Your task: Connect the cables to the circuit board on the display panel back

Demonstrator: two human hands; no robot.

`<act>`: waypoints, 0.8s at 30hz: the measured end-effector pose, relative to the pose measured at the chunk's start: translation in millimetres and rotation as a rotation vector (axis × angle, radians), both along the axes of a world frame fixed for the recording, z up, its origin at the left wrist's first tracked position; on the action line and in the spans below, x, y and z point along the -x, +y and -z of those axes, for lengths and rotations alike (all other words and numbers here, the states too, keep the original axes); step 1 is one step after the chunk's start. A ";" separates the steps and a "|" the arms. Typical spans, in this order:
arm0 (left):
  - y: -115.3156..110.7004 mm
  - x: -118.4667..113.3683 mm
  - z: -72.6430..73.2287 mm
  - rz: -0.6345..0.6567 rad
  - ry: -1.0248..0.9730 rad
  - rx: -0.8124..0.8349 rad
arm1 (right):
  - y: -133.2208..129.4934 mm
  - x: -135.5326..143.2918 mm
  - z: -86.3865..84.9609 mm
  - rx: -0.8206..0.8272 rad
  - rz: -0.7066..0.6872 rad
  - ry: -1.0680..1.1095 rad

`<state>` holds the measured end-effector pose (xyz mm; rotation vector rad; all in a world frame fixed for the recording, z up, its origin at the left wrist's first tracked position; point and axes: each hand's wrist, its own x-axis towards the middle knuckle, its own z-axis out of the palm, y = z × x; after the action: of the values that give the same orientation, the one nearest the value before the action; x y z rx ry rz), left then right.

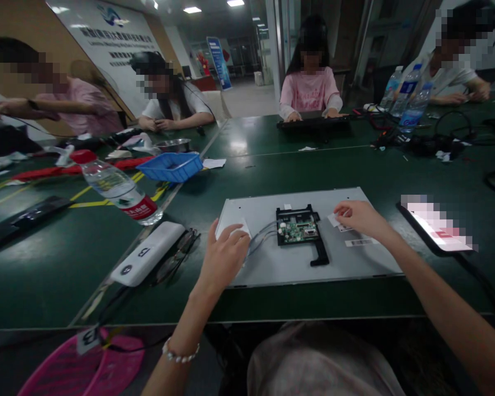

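Observation:
A flat grey metal panel [305,275] lies on the green table before me. On its middle sits a green circuit board [299,229] in a black plastic bracket [320,253], with thin grey cables [264,234] running off to the left. My left hand [226,250] is over the panel's left end, fingers apart, beside a pale white patch [244,224] whose kind I cannot make out. Between the thumb and fingers of my right hand [357,216] is a small white label [333,220], just right of the bracket. A printed barcode sticker [358,242] is on the panel below that hand.
Left of the panel are eyeglasses [175,256], a white power bank [148,254] and a water bottle [119,190]. Behind them stands a blue basket [171,168]. A lit phone [437,228] lies at right. Several people sit around the table [251,176].

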<state>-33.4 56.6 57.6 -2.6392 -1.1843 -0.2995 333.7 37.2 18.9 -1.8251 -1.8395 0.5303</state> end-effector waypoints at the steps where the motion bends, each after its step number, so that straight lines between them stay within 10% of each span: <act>1: 1.0 2.9 2.0 -0.003 0.007 0.027 | 0.3 -1.5 1.1 -0.011 0.005 -0.022; 7: 9.6 6.0 -17.6 -0.034 -0.040 0.183 | 4.2 -6.8 9.0 -0.098 0.041 -0.120; 12: 35.3 -49.0 -33.2 0.129 -0.058 0.272 | 3.1 0.6 7.2 -0.104 0.022 -0.126; 17: 72.1 -110.0 -17.9 0.179 0.037 0.190 | 0.3 7.8 5.2 -0.091 0.003 -0.165; 24: 104.4 -123.7 5.4 0.150 0.084 0.220 | -1.5 8.1 3.7 -0.082 -0.044 -0.224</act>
<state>90.4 161.0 52.2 -2.9056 -1.0489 -0.0862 325.6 35.7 15.2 -1.8553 -2.0194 0.2694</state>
